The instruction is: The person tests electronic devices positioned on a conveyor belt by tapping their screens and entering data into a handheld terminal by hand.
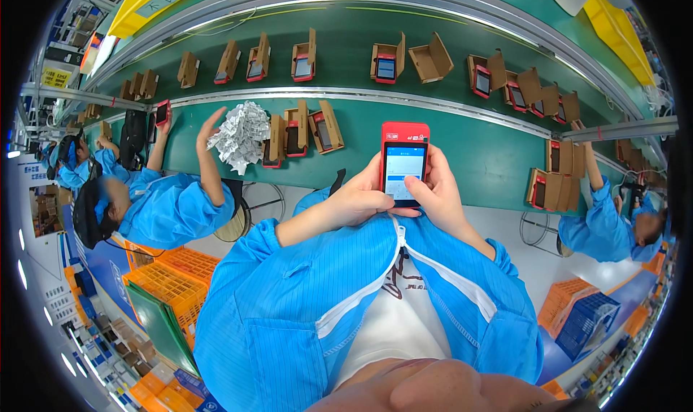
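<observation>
A red handheld payment terminal (405, 134) with a lit blue-and-white touchscreen is held upright in front of my chest. My left hand (363, 192) wraps round its lower left side, thumb along the bottom of the screen. My right hand (440, 195) grips the right side, and its thumb lies over the lower part of the screen. Beyond my hands, to the left on the green bench, a few open cardboard boxes (328, 129) hold similar terminals. Beside them rises a heap of crumpled white paper slips (244, 134).
A green conveyor belt (332, 47) behind a metal rail carries several open boxes with red terminals. Co-workers in blue sit at left (170, 210) and right (603, 228); the left one holds a red terminal (163, 113). Orange crates (170, 289) stand on the floor.
</observation>
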Available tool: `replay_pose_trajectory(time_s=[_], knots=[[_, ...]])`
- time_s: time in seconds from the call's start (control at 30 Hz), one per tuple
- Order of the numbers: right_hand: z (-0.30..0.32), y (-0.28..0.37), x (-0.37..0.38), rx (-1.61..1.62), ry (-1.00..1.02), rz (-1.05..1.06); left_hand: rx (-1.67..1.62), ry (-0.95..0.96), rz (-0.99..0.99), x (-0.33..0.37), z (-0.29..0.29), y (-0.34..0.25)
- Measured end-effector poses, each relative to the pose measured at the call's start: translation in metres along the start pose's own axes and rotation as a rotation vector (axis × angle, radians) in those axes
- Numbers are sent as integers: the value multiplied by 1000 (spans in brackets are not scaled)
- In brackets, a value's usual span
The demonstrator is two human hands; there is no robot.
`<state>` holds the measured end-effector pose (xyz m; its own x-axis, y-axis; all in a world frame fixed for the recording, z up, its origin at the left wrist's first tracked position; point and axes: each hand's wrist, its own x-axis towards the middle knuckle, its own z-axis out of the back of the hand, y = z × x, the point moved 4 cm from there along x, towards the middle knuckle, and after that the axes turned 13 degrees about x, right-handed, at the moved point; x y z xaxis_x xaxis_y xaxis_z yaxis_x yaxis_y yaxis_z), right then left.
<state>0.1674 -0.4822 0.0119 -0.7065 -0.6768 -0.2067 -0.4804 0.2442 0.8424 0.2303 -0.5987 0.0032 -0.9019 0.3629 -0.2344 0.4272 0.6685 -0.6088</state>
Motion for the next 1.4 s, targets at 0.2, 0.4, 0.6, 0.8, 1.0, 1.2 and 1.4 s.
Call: replay_pose_trajectory(time_s=[0.2, 0.4, 0.6, 0.8, 1.0, 1.2, 1.4], knots=[[-5, -15, 12, 117, -79, 76, 117, 22, 1, -6, 13, -11], [3, -12, 12, 83, -124, 79, 71, 23, 8, 4, 12, -4], [31, -1, -2, -5, -98, 40, 89, -30, -66, 21, 8, 14], [86, -19, -26, -60, -37, -257, 44, -177, -259, 42, -8, 24], [96, -25, -9, 187, -51, -284, 27, -270, -214, 61, 4, 42], [226, -85, 109, -48, -385, -202, -1, -421, 18, 67, 27, 47], [356, -126, 255, 6, -635, -271, 1, -368, 155, 78, 52, 31]])
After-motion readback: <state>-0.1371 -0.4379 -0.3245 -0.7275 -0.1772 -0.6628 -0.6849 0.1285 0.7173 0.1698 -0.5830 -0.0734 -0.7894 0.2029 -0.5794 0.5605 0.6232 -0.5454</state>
